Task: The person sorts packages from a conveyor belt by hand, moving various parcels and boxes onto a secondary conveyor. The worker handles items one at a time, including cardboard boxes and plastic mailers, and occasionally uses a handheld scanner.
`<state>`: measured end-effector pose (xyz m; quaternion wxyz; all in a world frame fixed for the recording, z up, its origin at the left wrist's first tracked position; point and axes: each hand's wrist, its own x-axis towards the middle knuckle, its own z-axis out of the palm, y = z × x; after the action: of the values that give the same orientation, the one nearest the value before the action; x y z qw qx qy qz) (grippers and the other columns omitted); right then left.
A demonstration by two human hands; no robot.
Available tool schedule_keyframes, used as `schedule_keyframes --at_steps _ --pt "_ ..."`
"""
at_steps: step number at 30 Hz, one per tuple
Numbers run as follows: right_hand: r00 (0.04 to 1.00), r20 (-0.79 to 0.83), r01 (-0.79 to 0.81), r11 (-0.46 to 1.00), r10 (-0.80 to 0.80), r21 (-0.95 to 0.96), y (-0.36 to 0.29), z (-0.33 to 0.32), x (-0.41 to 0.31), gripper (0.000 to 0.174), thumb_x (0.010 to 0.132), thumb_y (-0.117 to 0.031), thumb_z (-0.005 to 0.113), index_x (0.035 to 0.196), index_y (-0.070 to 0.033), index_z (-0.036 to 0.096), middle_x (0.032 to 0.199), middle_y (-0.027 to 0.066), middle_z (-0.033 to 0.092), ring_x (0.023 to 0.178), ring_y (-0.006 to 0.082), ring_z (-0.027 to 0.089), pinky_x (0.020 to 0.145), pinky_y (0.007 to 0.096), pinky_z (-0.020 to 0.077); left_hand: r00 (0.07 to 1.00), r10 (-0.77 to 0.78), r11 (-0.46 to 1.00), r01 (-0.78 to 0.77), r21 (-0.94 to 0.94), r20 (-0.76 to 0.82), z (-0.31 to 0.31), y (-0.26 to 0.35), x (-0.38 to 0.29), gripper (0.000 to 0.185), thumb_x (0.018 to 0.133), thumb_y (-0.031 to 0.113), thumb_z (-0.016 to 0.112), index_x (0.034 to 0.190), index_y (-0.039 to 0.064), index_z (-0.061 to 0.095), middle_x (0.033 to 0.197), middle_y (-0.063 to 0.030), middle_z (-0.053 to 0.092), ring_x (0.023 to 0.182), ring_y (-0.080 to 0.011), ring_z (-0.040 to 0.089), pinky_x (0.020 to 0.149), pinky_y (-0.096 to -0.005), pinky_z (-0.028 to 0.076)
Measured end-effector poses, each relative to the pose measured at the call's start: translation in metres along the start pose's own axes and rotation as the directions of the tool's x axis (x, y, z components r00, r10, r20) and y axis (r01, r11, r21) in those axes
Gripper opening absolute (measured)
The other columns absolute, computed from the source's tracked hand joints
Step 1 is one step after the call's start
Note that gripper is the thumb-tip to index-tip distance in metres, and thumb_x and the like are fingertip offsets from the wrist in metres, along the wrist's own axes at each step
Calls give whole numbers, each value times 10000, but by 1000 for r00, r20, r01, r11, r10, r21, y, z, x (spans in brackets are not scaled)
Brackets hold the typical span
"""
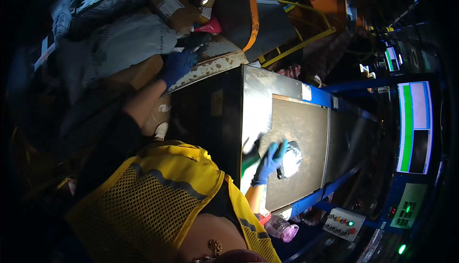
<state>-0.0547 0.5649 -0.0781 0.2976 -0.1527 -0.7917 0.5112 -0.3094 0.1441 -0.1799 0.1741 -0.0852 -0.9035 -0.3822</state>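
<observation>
My left hand [176, 65], in a blue glove, reaches to the rusty metal edge [215, 58] of a surface heaped with parcels. Its blurred fingers are beside a dark plastic-wrapped item [195, 43]; whether they grip it is unclear. A large grey plastic mailer [132, 44] lies just beyond this hand. My right hand [269, 164], also in a blue glove, is over the conveyor belt [308, 130] with fingers spread. Right beside those fingers lies a small black plastic parcel [289, 159] with a brightly lit white face; contact cannot be told.
Cardboard boxes [177, 10] and more mailers fill the upper left. An orange metal frame [254, 19] and a yellow rail [299, 46] stand ahead. On the right are a monitor [414, 126] and a button box [344, 224]. A pink-lidded clear bottle [281, 228] is near the belt.
</observation>
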Motion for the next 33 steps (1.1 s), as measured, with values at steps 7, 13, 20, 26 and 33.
schedule_keyframes --at_steps 7,13,20,26,33 --pt "669 712 -498 840 212 217 -69 148 2 705 1004 -237 691 1580 -27 343 1460 164 522 1275 209 556 1052 326 477 952 275 946 -243 -216 134 -88 43 -95 308 817 23 681 1102 100 771 1185 -74 743 1268 -304 607 1116 -433 442" --pt "513 525 832 543 -679 -113 -140 218 7 1005 724 -449 834 1553 -90 394 1535 251 423 1406 420 428 1135 501 370 826 511 833 -407 -376 237 -116 74 -113 440 740 -43 649 1131 128 757 1186 -68 729 1234 -301 612 1107 -450 447" --pt "695 693 84 979 -190 184 -107 196 16 246 943 -128 728 1177 -52 735 1068 105 750 959 233 720 865 320 550 821 545 745 -383 -546 169 -88 81 -144 386 734 66 756 1091 211 778 1061 -9 747 1046 -213 674 1114 -477 419" --pt "956 291 -93 907 -34 411 -54 96 25 424 1059 -218 607 1385 50 575 1307 97 646 1151 151 602 1023 301 472 810 562 781 -455 -428 165 -86 83 -75 363 853 223 745 1190 90 724 1248 -116 696 1111 -295 657 956 -427 514" --pt "777 -4 497 619 -629 -608 -27 -84 26 660 976 -228 594 1499 126 401 1510 312 474 1409 407 471 1190 454 360 992 81 729 -128 672 100 -28 -19 69 218 863 209 654 1015 87 751 999 -135 727 926 -302 674 1034 -489 417"
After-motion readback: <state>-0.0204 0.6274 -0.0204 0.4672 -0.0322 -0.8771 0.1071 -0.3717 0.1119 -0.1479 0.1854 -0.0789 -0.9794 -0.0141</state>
